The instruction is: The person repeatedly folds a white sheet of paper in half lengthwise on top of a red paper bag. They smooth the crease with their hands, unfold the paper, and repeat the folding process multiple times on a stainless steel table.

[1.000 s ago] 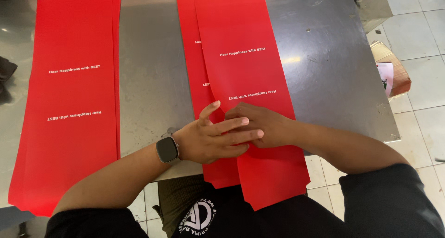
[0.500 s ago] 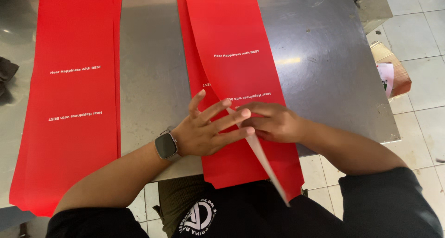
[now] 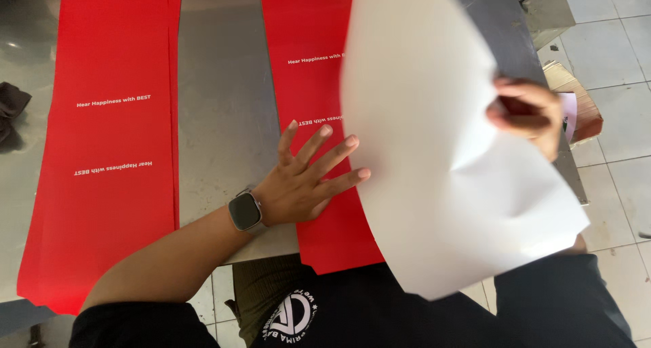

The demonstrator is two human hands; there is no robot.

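Clearly light and floppy: my right hand (image 3: 525, 114) pinches the lifted sheet (image 3: 434, 151) at its right edge, white underside up, while my left hand (image 3: 305, 182) lies spread flat on the red stack (image 3: 308, 84).

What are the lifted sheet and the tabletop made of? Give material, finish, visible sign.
Lifted sheet: apparently thin paper or card, matte white underside; it bends and creases in the right hand.
Tabletop: likely brushed stainless steel; grey with a dull sheen.

A brown cardboard box (image 3: 575, 97) is sitting on the tiled floor just beside the metal table's right edge, partly hidden behind a lifted sheet.
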